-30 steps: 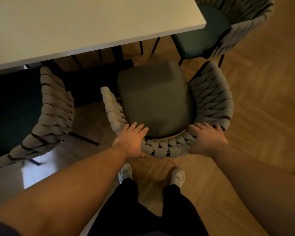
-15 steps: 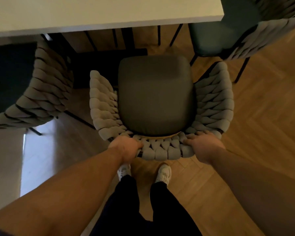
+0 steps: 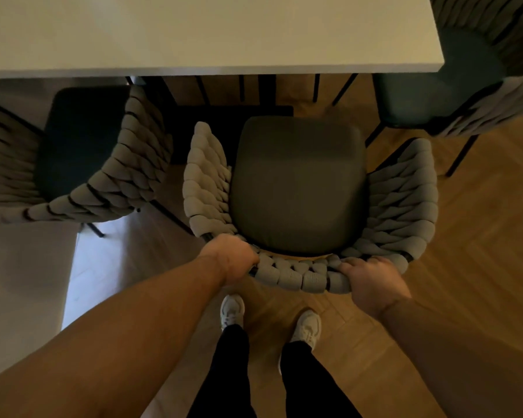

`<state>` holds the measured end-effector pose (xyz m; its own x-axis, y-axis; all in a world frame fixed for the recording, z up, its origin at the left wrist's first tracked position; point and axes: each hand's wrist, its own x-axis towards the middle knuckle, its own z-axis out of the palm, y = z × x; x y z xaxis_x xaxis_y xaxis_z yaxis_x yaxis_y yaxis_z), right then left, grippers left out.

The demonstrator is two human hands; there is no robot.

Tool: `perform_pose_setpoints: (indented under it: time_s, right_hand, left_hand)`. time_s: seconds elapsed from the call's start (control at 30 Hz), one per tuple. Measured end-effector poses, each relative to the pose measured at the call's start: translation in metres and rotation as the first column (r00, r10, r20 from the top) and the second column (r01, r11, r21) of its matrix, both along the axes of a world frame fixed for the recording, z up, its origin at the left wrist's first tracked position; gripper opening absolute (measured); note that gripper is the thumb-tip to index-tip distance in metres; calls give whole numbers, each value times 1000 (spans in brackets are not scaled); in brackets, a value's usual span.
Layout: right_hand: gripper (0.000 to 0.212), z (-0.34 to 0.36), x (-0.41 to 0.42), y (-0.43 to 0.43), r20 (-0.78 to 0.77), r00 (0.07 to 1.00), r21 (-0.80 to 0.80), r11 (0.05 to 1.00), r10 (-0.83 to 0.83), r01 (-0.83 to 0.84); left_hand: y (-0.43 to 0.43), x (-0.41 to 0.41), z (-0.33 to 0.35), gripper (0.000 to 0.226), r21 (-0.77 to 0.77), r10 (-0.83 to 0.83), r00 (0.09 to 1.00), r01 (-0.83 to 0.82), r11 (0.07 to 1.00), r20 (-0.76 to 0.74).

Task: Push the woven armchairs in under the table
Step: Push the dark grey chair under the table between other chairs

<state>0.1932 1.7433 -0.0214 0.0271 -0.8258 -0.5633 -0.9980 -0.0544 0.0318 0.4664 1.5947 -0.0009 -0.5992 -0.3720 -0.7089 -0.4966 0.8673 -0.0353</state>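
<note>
Middle armchair (image 3: 402,194): thick woven cloth rope, matt grey; seat cushion (image 3: 298,182) smooth matt fabric. Table (image 3: 194,31): smooth matt white top. Floor (image 3: 480,267): wood herringbone, slight sheen

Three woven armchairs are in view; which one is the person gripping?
The middle armchair, the one with the grey seat. Left hand and right hand both grip its woven backrest; the two dark-seated neighbours go untouched.

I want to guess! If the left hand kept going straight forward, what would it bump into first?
Probably the middle armchair's woven left arm, right ahead of the left hand; the table lies beyond.
</note>
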Motion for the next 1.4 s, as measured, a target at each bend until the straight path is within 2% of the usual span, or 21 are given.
perform_pose_setpoints:
  time_s: [0.17, 0.3, 0.43, 0.63, 0.73, 0.87, 0.93, 1.13, 1.27, 1.4]
  right_hand:
    - [51, 4, 31, 11, 78, 991, -15, 994, -105, 106]
    - [39, -3, 64, 16, 110, 964, -62, 966, -241, 249]
    - [36, -11, 91, -4, 110, 945, -71, 946, -308, 316]
    - [36, -33, 111, -21, -7, 971, -44, 971, -237, 237]
    - [36, -38, 118, -32, -23, 986, -84, 983, -168, 166]
    - [44, -35, 118, -55, 8, 994, -28, 993, -111, 112]
    - [48, -28, 117, -71, -29, 997, 24, 997, -76, 77]
    - [44, -6, 111, -126, -107, 992, 53, 997, 68, -63]
    - [51, -11, 108, -151, -109, 992, 81, 995, 58, -49]
    - [54, -27, 104, -162, -80, 997, 66, 998, 18, -12]
  left_hand:
    - [-12, 22, 12, 12, -44, -78, 997, 78, 996, -7]
    - [-39, 27, 31, 9, -121, -179, 984, 179, 976, 6]
    - [-69, 36, 29, 11, -126, -154, 986, 162, 979, 66]
    - [-73, 74, -9, 15, -116, -151, 987, 157, 981, 60]
    - [-71, 95, -31, 19, -102, -87, 994, 94, 990, 69]
    - [-77, 105, -36, 19, -143, -75, 997, 70, 987, -31]
    - [-82, 109, -37, 19, -160, -52, 996, 40, 986, -74]
    - [-93, 125, -44, 16, -89, 156, 978, -169, 982, -139]
    - [-107, 125, -46, 16, -94, 202, 962, -221, 971, -183]
    - [-125, 127, -51, 16, -112, 165, 968, -189, 976, -189]
